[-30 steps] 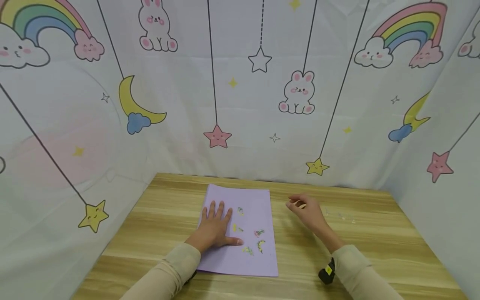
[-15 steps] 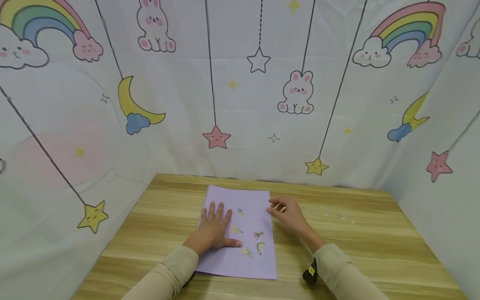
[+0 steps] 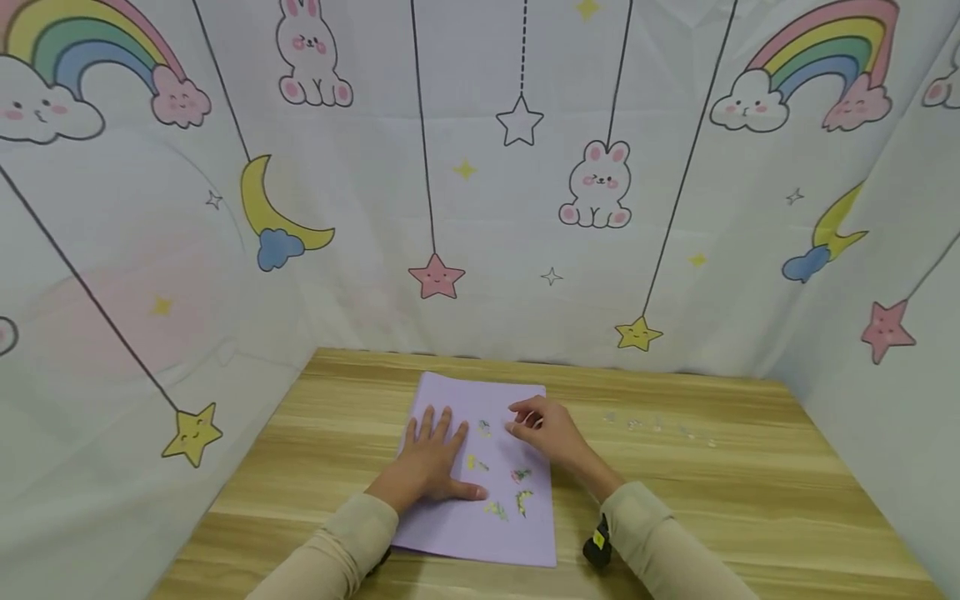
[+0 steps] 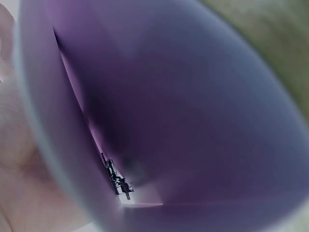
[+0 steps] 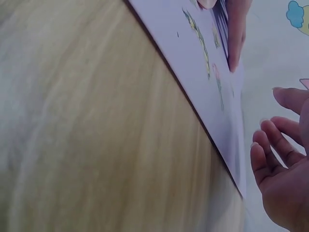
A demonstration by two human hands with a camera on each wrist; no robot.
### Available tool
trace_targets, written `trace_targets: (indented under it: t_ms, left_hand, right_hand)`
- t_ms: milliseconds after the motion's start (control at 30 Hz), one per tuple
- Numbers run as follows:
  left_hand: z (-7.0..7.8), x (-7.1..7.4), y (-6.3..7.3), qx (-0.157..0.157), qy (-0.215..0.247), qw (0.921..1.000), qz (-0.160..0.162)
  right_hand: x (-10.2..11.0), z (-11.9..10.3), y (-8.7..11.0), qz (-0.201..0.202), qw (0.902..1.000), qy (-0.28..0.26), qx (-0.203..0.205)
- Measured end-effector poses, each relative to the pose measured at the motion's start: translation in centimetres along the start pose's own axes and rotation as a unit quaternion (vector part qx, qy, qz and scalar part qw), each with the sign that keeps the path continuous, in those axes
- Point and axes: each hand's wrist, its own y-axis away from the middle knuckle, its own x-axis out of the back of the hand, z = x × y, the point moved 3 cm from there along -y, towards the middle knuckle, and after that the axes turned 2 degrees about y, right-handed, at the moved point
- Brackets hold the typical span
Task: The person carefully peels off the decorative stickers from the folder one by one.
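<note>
Right grip (image 3: 549, 427), fingers curved, hangs over the lilac folded paper (image 3: 517, 537) at the lower centre of the head frame; whether it pinches anything is too small to tell. Left grip (image 3: 431, 467) lies spread flat on the paper, and if it eased, the layers gaping in the left wrist view might lift or slide. Among the floral stickers (image 3: 484, 428), the uppermost sits between both grips, apart from each.

Head view looks forward-down, high at the near side of the purple paper (image 3: 502, 446). Left-wrist: close against it, facing in. Right-wrist: low, right of it; shares its right edge with head.
</note>
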Motion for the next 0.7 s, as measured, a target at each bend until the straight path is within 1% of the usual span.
trace_targets:
  t_ms: [233,400,567,633,700]
  left_hand:
    - [0.4,0.2,0.2,0.000,-0.013,0.9999,0.001]
    - [0.5,0.4,0.3,0.002,-0.010,0.9999,0.002]
    - [0.6,0.5,0.5,0.000,-0.011,0.9999,0.002]
    - [0.6,0.5,0.6,-0.001,-0.012,0.9999,0.002]
    - [0.7,0.5,0.6,-0.003,-0.012,0.9999,0.003]
  right_hand:
    - [-0.8,-0.4,-0.3,-0.017,0.9994,0.015,0.026]
    - [-1.5,-0.6,-0.8,-0.021,0.9986,0.030,0.039]
    - [-2.3,-0.9,-1.3,-0.048,0.9954,0.051,0.065]
    - [-2.5,-1.0,-1.5,-0.058,0.9944,0.062,0.063]
    - [-2.8,-1.0,-1.7,-0.061,0.9940,0.076,0.049]
